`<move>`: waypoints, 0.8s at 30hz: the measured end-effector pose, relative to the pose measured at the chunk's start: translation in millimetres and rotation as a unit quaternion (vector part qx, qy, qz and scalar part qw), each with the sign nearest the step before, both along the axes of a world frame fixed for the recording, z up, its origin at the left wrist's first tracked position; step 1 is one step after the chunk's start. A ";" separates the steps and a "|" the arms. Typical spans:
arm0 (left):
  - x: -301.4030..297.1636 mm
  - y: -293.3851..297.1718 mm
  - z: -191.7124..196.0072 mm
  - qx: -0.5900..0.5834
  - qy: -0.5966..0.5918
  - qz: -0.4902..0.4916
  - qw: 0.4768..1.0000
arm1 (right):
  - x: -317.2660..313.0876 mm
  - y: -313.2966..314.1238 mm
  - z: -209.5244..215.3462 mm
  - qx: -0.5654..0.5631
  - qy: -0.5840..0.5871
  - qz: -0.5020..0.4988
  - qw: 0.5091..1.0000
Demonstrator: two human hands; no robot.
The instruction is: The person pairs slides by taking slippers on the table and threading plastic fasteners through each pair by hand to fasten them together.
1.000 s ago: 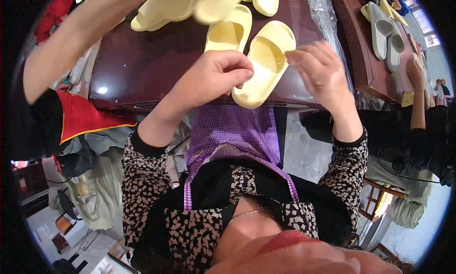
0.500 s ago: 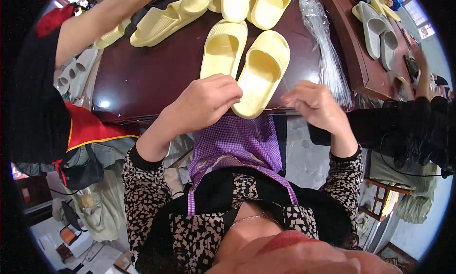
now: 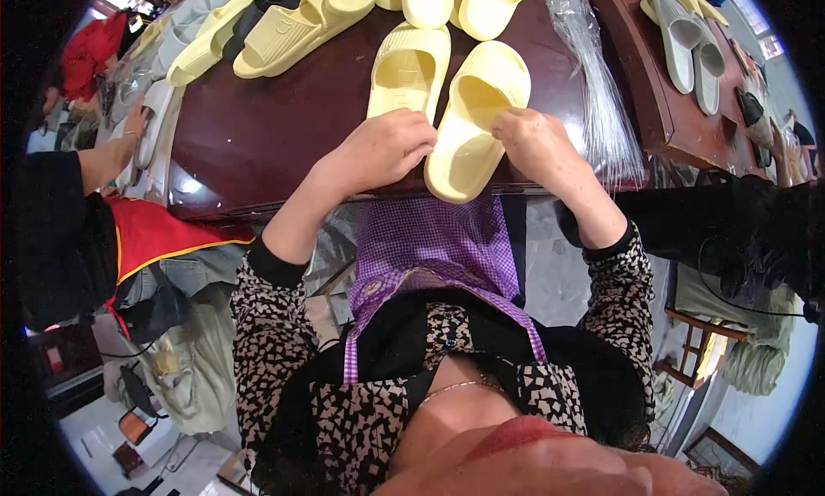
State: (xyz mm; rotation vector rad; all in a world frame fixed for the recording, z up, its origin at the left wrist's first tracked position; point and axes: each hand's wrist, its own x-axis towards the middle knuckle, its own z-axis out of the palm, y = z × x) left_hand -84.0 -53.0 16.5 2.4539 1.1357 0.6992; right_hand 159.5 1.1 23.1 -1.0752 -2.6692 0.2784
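Note:
Two pale yellow slides lie side by side before me on the dark red table: the left slide (image 3: 406,76) and the right slide (image 3: 471,135). My left hand (image 3: 382,152) is closed in a pinch between them, its fingertips at the left edge of the right slide and its back covering the left slide's heel. At the right slide's other edge, my right hand (image 3: 543,148) has its fingers curled and pressed together. Whatever either pinch holds is too small or hidden to make out.
More yellow slides (image 3: 296,40) stand along the far side of the table (image 3: 258,143). A bundle of clear thin strands (image 3: 593,83) lies at the right. Grey slides (image 3: 687,49) rest on another table. At the left, a co-worker's hand (image 3: 133,122) is near pale slides.
My right hand has moved left and up from beside the right slide to its edge. My left hand has barely moved. The co-worker's arm has drawn back from the table's far left.

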 end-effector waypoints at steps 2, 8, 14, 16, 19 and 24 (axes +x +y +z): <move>6.5 5.0 -0.3 0.042 0.010 -0.004 0.999 | -0.1 2.1 -2.5 0.018 -0.013 -0.014 1.000; -4.7 44.0 -30.0 0.068 -0.030 0.083 0.994 | -6.0 4.7 -7.2 0.086 -0.042 -0.011 0.995; 6.7 50.5 -34.6 0.058 -0.073 0.059 0.994 | 4.4 5.5 -15.1 0.122 -0.008 -0.005 0.992; 16.0 40.7 -31.9 0.050 -0.072 0.049 0.995 | 13.3 0.4 -9.1 0.112 0.015 -0.010 0.994; 27.6 23.2 -29.3 0.047 -0.077 0.029 0.996 | 26.5 -6.1 -3.0 0.095 0.047 -0.014 0.994; 35.9 19.6 -37.7 0.088 -0.131 0.104 0.982 | 43.4 0.7 2.5 -0.006 0.159 -0.025 0.987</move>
